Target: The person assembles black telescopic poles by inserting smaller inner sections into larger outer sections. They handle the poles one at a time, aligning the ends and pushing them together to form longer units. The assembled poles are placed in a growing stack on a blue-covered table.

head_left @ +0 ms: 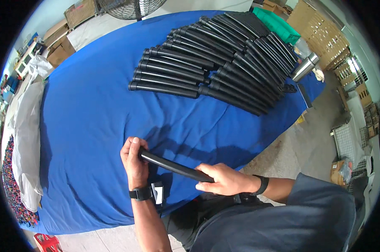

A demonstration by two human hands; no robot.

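A glossy black tube [172, 165] is held between my two hands above the near edge of the blue cloth. My left hand [134, 156] is closed around its left end, the thumb on top; that end is partly hidden by the fingers. Around the right end my right hand [228, 179] is closed, fingers wrapped over it. The tube slants down toward the right. Farther off, two overlapping rows of similar black tubes [173, 77] with collared ends lie on the cloth.
A blue cloth [85, 126] covers the large table. At its far right stand a steel bottle [305, 67] and a green crate [276, 25]. White plastic sheeting [28, 147] lies along the left edge. Beyond the table is a fan [131, 6]; a red stool [47, 242] sits lower left.
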